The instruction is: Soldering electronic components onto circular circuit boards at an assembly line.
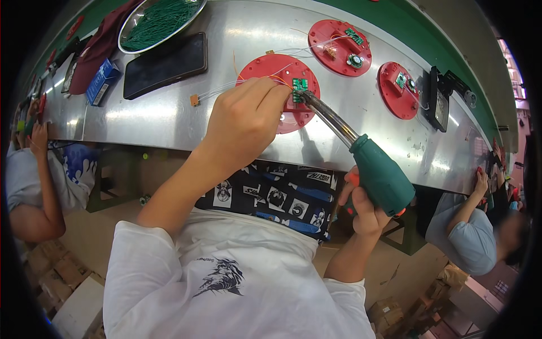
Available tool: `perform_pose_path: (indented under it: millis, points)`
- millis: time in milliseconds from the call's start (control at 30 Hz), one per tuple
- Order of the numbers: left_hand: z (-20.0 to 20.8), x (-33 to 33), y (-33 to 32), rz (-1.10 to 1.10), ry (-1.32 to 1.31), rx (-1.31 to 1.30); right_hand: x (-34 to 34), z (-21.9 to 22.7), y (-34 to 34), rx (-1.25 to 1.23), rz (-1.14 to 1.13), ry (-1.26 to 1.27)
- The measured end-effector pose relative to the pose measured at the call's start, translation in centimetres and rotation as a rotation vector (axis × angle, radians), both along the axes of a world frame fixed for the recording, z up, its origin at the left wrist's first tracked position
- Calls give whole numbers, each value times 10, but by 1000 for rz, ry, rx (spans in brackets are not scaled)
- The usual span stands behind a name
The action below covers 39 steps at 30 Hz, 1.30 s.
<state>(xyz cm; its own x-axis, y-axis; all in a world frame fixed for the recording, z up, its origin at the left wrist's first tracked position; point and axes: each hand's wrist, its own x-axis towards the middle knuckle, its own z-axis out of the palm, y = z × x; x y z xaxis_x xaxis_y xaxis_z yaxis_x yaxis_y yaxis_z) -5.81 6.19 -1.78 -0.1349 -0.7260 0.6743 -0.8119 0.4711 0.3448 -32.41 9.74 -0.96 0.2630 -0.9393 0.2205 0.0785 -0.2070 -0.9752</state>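
Note:
My right hand [364,206] grips a green soldering gun [381,172] from below, its metal barrel slanting up and left. The barrel's tip meets a small green circuit board [300,86] on a round red plastic disc [291,122]. My left hand [248,113] is closed in a pinch at the board's left edge, with thin orange wires running beside the fingertips. Exactly what the fingertips hold is hidden. Thin pale wires trail left from under this hand to a small tan connector [195,100].
Two more red discs with boards, one far [333,62] and one at right [389,96], lie on the metal table [169,121]. Left are a black phone [164,68], a blue box [103,82] and a bowl [125,45] of green wires. People work on both sides.

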Motion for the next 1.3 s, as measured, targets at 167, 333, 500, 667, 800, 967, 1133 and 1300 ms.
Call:
perform_pose_path:
  millis: [167, 333, 500, 667, 800, 967, 1133, 1300]
  points:
    - [1, 1, 1, -3, 2, 15, -2, 4, -3, 77, 18, -8]
    - [-8, 3, -3, 11, -39, -73, 4, 5, -10, 66, -49, -41]
    - [-9, 1, -3, 18, -47, -57, -8, -8, -11, -13, -38, -103]
    - [-9, 2, -3, 21, -50, -54, -7, -6, -6, -10, 14, -64]
    - [-10, 2, -4, 14, -53, -80, -6, -4, -2, -11, 6, -29]
    - [-9, 2, -3, 1, -43, -75, -5, -3, 0, -4, 2, -3]
    - [-3, 1, 2, -1, -36, 17, -8, -2, -2, 40, 39, 34]
    - [-2, 1, 3, 3, -31, 30, -1, 5, -7, 52, 35, -1]
